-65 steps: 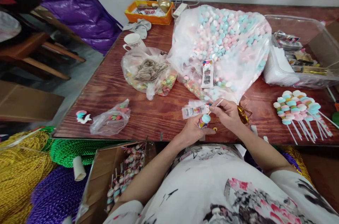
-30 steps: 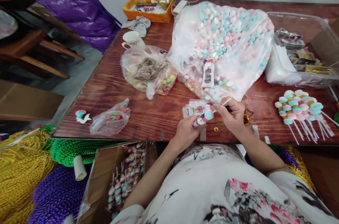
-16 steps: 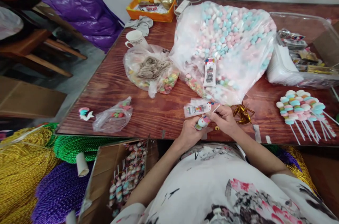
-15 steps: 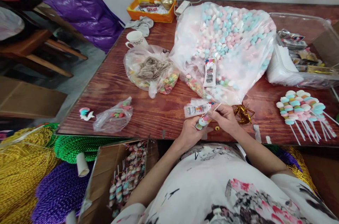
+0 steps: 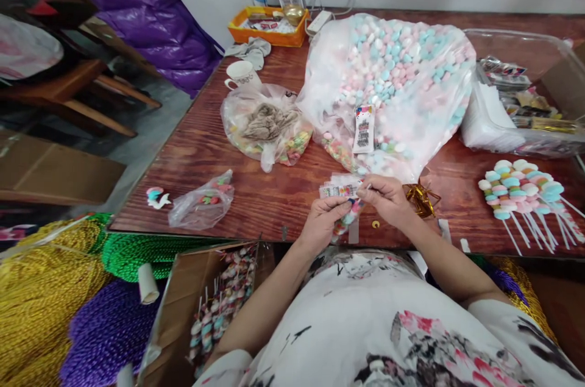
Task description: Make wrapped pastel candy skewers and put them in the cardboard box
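A marshmallow skewer (image 5: 343,223) in a printed clear wrapper points down toward me at the table's front edge. My left hand (image 5: 322,221) is closed around its upper part, thumb on top. At the wrapper's upper end, my right hand (image 5: 386,199) pinches the stick and gathered plastic; its fingertips partly hide them. Just behind my hands lies a small stack of printed wrappers (image 5: 339,187). Gold twist ties (image 5: 420,199) lie to the right of my right hand. Farther right, several unwrapped marshmallow skewers (image 5: 516,189) are piled with white sticks toward me.
A large bag of pastel marshmallows (image 5: 388,76) fills the table's middle, a printed packet (image 5: 364,131) on it. Left are a candy bag (image 5: 265,128), mug (image 5: 242,74) and small bag (image 5: 201,201). A clear bin (image 5: 525,137) stands right. Below, a carton (image 5: 171,308) holds wrapped skewers.
My left hand has moved up the skewer to the wrapper's neck, and the skewer now hangs lower. My right fingers have closed in on the stick end. The view has shifted slightly.
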